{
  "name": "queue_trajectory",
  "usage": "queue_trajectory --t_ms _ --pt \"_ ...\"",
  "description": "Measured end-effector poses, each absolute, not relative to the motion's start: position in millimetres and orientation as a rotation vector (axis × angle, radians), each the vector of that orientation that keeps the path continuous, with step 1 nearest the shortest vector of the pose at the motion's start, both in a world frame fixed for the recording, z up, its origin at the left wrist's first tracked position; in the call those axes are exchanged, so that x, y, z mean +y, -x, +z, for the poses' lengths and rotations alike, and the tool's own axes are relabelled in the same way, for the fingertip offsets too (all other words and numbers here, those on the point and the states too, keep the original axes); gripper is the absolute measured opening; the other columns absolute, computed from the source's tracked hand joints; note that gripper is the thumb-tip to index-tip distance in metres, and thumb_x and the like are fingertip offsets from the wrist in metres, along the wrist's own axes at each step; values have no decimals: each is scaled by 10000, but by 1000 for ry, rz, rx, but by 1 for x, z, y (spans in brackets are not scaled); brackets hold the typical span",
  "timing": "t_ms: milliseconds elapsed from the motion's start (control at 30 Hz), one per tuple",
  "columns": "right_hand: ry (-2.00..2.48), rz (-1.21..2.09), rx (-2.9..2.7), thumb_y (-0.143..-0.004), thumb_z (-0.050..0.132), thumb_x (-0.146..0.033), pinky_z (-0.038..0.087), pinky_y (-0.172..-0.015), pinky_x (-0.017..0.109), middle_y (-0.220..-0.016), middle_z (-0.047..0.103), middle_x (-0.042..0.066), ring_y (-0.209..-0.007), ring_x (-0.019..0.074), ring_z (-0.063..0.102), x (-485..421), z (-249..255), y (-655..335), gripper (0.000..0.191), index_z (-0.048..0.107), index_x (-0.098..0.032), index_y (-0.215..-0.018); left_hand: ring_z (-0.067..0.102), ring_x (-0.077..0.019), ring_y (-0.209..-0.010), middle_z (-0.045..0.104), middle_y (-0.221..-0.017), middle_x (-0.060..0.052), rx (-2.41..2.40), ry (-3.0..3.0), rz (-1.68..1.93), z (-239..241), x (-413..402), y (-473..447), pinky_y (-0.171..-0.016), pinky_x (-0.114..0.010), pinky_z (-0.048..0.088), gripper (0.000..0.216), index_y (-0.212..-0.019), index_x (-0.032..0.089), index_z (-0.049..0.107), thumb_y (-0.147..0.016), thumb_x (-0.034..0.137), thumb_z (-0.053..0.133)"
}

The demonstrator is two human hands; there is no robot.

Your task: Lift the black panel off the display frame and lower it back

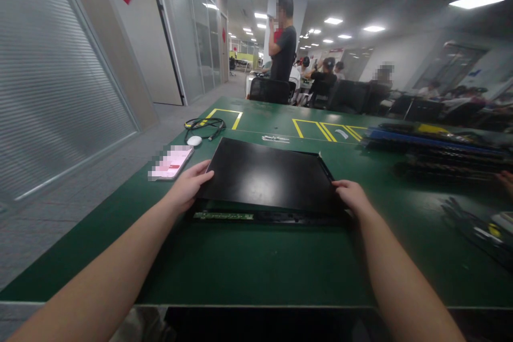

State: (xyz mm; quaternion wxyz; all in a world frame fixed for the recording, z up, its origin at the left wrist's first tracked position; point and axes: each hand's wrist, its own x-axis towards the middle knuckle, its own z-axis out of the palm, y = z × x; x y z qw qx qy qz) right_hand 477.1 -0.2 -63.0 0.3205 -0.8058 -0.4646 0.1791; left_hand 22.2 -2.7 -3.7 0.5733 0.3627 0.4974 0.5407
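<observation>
A flat black display panel (268,173) lies between my two hands, its glossy face turned up and reflecting light. My left hand (192,183) is closed on the panel's left edge, thumb on top. At the opposite edge, my right hand (351,195) pinches the panel near its right corner; some fingertips are hidden. Under the panel sits a black frame (296,217), which shows along the near side and at the right. A green circuit board strip (224,216) is visible along the frame's near left part. The panel's near edge is apart from this strip.
On the green table (264,267), a phone (173,163), a white round object (194,141) and a coiled black cable (205,125) lie at left. Stacked dark panels (433,149) and blurred cables (468,219) are at right. Another person's hand (505,181) shows at the right edge.
</observation>
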Motion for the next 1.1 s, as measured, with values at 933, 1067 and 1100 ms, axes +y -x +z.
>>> queue_trajectory --t_ms 933,1067,1100 --pt "2115 588 -1128 -674 567 -44 513 -682 258 -972 775 105 -775 188 692 0 -62 -480 476 787 -150 -1082 471 -371 -1416 510 -1552 -129 1582 -1350 1156 -29 15 -1 -1188 -460 328 419 -1037 188 786 -623 246 810" --pt "2088 602 -1113 -662 568 -44 515 -660 253 -960 776 106 -754 182 688 0 -61 -479 489 783 -151 -1088 497 -381 -1392 527 -1533 -128 1640 -1501 1057 -38 23 5 -1160 -461 369 480 -1081 190 782 -616 308 776" --pt "2089 613 -1107 -662 569 -48 517 -652 254 -954 776 107 -742 181 686 -1 -61 -479 494 781 -153 -1096 507 -380 -1383 531 -1528 -131 1660 -1535 1028 -40 24 6 -1151 -456 383 492 -1097 184 778 -624 323 766"
